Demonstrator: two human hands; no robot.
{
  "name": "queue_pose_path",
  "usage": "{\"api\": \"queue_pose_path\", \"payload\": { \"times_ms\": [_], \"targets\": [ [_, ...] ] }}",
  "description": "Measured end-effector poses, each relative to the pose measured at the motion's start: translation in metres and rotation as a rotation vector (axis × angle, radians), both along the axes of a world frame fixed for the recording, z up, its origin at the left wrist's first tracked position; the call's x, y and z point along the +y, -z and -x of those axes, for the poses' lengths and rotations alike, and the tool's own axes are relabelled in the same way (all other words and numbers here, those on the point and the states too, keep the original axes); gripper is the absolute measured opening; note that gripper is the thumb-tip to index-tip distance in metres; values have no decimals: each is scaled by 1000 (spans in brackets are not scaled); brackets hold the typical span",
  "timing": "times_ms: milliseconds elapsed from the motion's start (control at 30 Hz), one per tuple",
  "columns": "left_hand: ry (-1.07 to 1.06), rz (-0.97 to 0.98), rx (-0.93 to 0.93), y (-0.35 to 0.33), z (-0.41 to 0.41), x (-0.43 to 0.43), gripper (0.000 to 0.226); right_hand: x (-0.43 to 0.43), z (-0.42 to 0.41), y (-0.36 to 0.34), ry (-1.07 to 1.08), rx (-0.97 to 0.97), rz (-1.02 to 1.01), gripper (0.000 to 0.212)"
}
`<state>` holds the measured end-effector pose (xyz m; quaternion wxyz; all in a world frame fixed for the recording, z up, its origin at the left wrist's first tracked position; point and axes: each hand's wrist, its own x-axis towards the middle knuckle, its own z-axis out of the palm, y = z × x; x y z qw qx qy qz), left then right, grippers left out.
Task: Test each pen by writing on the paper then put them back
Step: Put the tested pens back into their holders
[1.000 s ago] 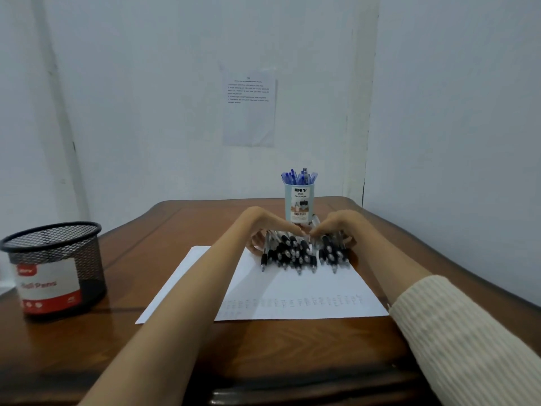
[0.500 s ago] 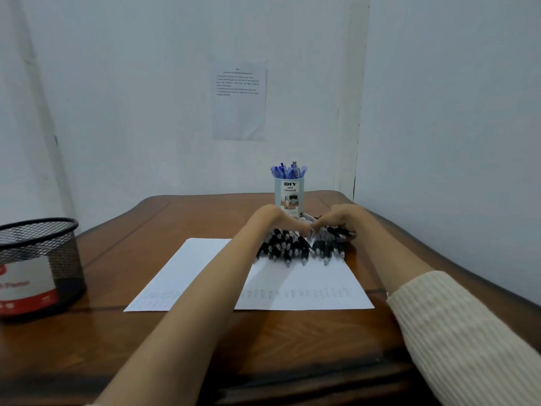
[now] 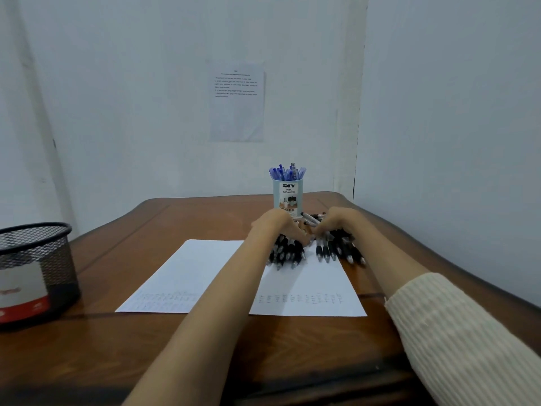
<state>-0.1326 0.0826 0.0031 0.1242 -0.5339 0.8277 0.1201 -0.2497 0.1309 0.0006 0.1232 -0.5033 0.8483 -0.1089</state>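
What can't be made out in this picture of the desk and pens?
All in the head view:
The sheet on the wall: print too small to read.
Written marks on the paper: too faint and small.
The mesh basket: cut off by the left edge, label blurred.
The left hand and right hand: fingers hidden under the hands' backs, so their grip on the black pens is unclear.
The pens overlap, so they cannot be counted.

Counter (image 3: 205, 218): glossy reddish-brown wood. Paper (image 3: 205, 268): white, faint grey rows of marks along near edge. Pens (image 3: 288, 253): black grips, pale tips. Cup (image 3: 288, 196): pale blue, dark lettering; blue pens (image 3: 287, 172) inside. Basket (image 3: 38, 250): black mesh, white-and-red label. Sleeve (image 3: 468, 347): cream, ribbed. Wall (image 3: 131, 98): bluish white. Notice (image 3: 237, 112): white, dark text lines.
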Motion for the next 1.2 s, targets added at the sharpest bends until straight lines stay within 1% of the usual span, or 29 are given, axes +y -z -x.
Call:
{"api": "queue_pose_path", "payload": {
  "times_ms": [67,133,200,300,367,467,500,533,567,633,700,733,800,900,967,1033,1133,1200],
  "targets": [
    [-3,54,39,1,3,-1,103,1,2,1,13,-20,18,48],
    [8,68,70,2,5,-5,109,3,0,0,-1,-58,15,57],
    [4,55,33,3,4,-8,116,5,-4,0,-28,-80,-24,66],
    [-35,19,-2,-1,1,-6,106,7,-10,0,-39,-81,-62,74],
    [-31,24,-7,-1,-1,-4,107,9,-15,-1,-34,-73,-64,72],
    [13,56,33,12,14,-21,121,7,-23,-1,-56,-56,-48,61],
    [17,70,30,13,13,-20,120,3,-26,2,-51,-38,-28,61],
    [6,81,41,12,6,-14,110,-1,-28,5,-39,-13,-1,63],
    [-9,101,65,10,0,-10,93,-6,-30,8,-18,10,29,66],
    [-6,202,121,8,-11,-5,55,-13,-32,13,16,19,85,64],
    [1,276,167,7,-16,-6,34,-13,-31,15,44,-3,129,58],
    [3,279,189,7,-20,-6,30,-11,-29,14,51,-17,137,54],
    [-21,219,221,3,-28,-7,29,-6,-25,13,54,-42,157,45],
    [-21,-8,268,-5,-40,-10,19,-3,-17,9,45,-163,226,40],
    [-11,-80,282,-9,-45,-8,14,-1,-11,4,59,-233,303,40],
    [-7,-87,288,-10,-47,-8,14,1,-6,-3,73,-210,369,39],
    [-46,-113,364,-7,-52,-12,15,6,-5,-14,84,-82,386,40],
    [-68,-103,412,-7,-54,-11,16,9,-6,-19,72,-107,435,37]
  ]
}}
